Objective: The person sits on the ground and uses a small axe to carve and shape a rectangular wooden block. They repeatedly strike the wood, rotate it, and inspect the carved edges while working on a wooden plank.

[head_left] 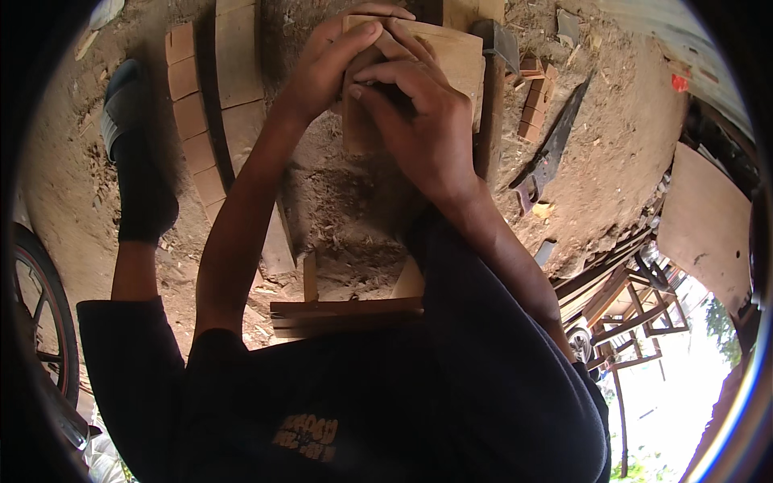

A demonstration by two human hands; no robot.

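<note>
My left hand (334, 56) and my right hand (423, 105) meet at the top centre, over the left side of a pale wooden block (460, 60). Between them is a small brown piece of wood (364, 63), mostly hidden by my fingers. My left thumb and fingers close around its far side. From the near right, the curled fingers of my right hand pinch it. Just right of the block lies a tool with a dark metal head (498, 47) and a wooden handle (489, 121), apparently a hammer.
A handsaw (555, 149) lies on the dirt at right, near small wooden pieces (536, 105). At left are a row of wooden blocks (189, 113) and a long plank (239, 64). A low wooden piece (346, 315) crosses before my body. A wheel (44, 314) stands far left; wooden frames (636, 314) stand right.
</note>
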